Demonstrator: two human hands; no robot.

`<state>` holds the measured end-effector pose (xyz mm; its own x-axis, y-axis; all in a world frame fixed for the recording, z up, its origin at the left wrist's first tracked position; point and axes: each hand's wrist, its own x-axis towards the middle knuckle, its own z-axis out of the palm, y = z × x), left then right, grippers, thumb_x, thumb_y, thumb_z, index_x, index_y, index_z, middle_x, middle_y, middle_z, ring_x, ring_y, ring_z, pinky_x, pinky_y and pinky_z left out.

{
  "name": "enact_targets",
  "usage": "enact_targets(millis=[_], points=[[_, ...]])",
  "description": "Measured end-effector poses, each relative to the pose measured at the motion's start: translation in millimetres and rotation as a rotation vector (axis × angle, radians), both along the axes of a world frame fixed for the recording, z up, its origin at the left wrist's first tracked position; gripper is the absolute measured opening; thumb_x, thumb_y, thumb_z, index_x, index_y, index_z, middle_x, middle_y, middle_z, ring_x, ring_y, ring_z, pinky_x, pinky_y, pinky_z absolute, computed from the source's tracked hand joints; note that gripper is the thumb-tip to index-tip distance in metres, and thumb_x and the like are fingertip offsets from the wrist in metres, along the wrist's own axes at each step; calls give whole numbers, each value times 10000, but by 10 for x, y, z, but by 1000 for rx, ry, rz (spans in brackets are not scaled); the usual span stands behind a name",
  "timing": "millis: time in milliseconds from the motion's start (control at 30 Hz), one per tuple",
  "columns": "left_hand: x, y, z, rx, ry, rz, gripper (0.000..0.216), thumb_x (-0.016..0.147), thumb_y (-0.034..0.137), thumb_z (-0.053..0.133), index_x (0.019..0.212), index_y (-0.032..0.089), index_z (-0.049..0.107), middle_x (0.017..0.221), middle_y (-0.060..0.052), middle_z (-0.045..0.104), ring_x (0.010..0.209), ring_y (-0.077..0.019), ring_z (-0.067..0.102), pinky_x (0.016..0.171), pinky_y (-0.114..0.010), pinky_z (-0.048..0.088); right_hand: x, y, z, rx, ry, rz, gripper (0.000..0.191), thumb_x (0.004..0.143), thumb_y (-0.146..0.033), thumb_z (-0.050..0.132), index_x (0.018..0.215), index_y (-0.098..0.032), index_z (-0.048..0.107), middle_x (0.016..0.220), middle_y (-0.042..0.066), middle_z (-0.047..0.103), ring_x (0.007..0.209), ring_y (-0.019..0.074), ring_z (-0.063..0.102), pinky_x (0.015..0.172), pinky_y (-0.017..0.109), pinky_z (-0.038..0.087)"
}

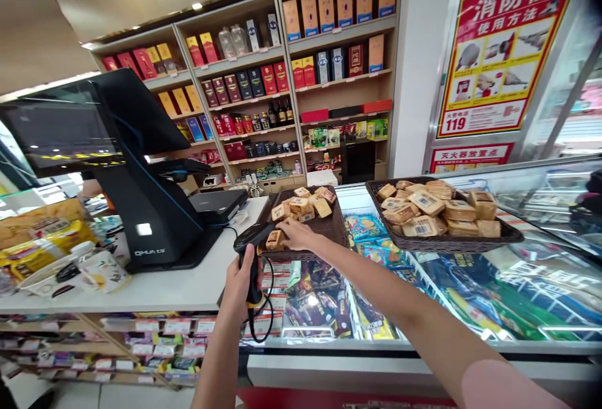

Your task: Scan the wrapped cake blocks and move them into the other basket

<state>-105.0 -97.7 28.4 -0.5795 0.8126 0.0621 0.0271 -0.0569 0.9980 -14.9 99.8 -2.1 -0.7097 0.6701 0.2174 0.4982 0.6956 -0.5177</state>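
My left hand (239, 286) is wrapped round the handle of a black barcode scanner (251, 247) with a coiled cable, its head pointing right. My right hand (295, 233) reaches over the front edge of a dark woven basket (332, 228) and pinches a small wrapped pastry (274, 239) right in front of the scanner head. Several more wrapped pastries (305, 203) lie in that basket, which sits on the glass lid of a chest freezer (540, 308).
A black checkout terminal (141, 208) stands on the white counter (155, 290) at left, with snack packets beside it. A second basket of wrapped pastries (442, 211) rests on the freezer at right. Shelves of boxed goods (282, 76) fill the back wall.
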Motion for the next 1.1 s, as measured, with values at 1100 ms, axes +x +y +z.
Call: enact_targets(millis=[1100], points=[[1416, 457, 152, -9, 96, -577, 505, 792, 681, 639, 769, 194, 505, 656, 36, 501, 427, -68, 389, 395, -200, 303, 2948, -53, -177, -820, 1002, 148, 712, 591, -197, 840, 1264, -288, 627, 1472, 71, 545, 1330, 292, 535, 940, 348, 563]])
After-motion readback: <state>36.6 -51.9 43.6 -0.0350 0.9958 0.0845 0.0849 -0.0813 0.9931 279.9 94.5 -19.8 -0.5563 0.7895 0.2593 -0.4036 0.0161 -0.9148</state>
